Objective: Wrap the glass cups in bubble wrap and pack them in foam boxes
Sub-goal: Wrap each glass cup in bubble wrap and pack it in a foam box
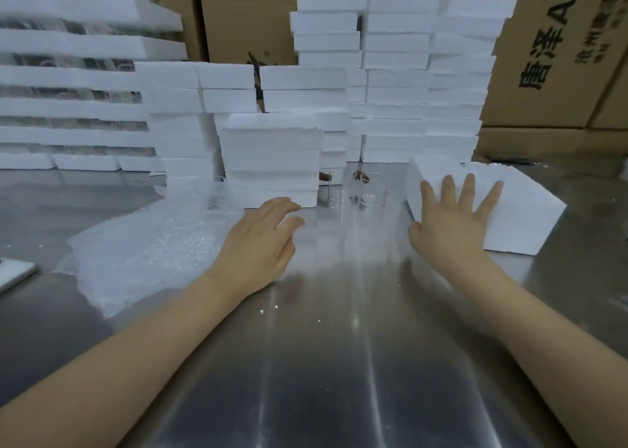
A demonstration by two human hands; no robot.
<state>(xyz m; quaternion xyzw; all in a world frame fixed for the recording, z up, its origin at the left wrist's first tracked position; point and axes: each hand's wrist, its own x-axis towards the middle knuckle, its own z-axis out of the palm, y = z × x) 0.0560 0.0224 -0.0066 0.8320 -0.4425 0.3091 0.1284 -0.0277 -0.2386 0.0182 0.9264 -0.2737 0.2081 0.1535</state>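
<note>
Brushed metal on the table (pixel 339 362), glossy, streaked with soft reflections. White foam in the stacked foam boxes (pixel 272 155), matt and grainy, ragged along the edges; same chalky finish on the loose foam box (pixel 520 216) out right. Clear plastic in the bubble wrap (pixel 153 243), dimpled, crinkled, faintly shiny. Smooth transparent glass for the glass cups (pixel 356 202). Brown matt cardboard on the cartons (pixel 543 56) behind.

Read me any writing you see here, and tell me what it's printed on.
"唐泽AH": black sideways print on the right cardboard box, cut off at the frame edge.
Smaller characters beside it: too blurred to read.
Print on the middle cardboard box: cut off, unreadable.
Foam boxes: none.
</note>
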